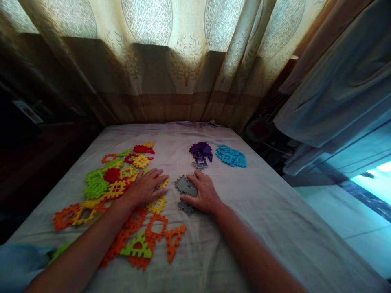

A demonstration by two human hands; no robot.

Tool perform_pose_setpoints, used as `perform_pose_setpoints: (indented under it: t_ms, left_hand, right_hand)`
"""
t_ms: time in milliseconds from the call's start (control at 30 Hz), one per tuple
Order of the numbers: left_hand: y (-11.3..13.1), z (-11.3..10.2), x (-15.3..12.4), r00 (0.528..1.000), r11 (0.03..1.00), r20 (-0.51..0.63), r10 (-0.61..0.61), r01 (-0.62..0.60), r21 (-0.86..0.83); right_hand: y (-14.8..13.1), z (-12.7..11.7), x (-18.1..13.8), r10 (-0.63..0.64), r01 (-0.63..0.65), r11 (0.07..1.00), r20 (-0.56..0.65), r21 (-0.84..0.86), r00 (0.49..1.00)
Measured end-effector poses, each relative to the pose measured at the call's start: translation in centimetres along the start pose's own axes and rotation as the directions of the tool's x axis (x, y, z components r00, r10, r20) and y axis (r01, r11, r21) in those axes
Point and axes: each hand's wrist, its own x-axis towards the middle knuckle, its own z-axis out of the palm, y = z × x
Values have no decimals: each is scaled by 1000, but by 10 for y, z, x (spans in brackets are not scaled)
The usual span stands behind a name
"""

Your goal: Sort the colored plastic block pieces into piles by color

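My left hand (148, 188) rests with fingers stretched out over the mixed pile of interlocking toy tiles, touching yellow ones such as the yellow tile (157, 205) beside its fingertips. Thumb and fingers apart, my right hand (204, 192) lies on the small heap of grey toy tiles (183, 185), partly covering it. Behind that heap are a few more grey pieces (200, 166) and a pile of purple tiles (200, 151). To their right sits a pile of blue tiles (231, 156). Whether either hand grips a tile cannot be made out; both look flat.
Green tiles (95, 184), red tiles (112, 175) and orange tiles (157, 226) spread over the left half of the sheet-covered surface (256, 228). A patterned curtain (186, 73) hangs at the far edge. Cloths (332, 85) hang at the right, above a tiled floor (351, 211).
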Motion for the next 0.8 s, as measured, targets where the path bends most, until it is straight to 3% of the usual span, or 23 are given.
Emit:
perform_pose_setpoints:
  t_ms: [133, 433, 800]
  left_hand:
    - [0, 1, 2, 999, 998, -32, -34, 33, -51]
    - [-5, 4, 0, 994, 989, -101, -49, 35, -140]
    - [-4, 9, 2, 966, 981, -220, -135, 99, -166]
  right_hand:
    - [-12, 15, 13, 3, -4, 1000, -67, -4, 998]
    - [-38, 51, 75, 205, -215, 976, -221, -22, 953]
    - [-31, 68, 150, 254, -256, 966, -269, 26, 929]
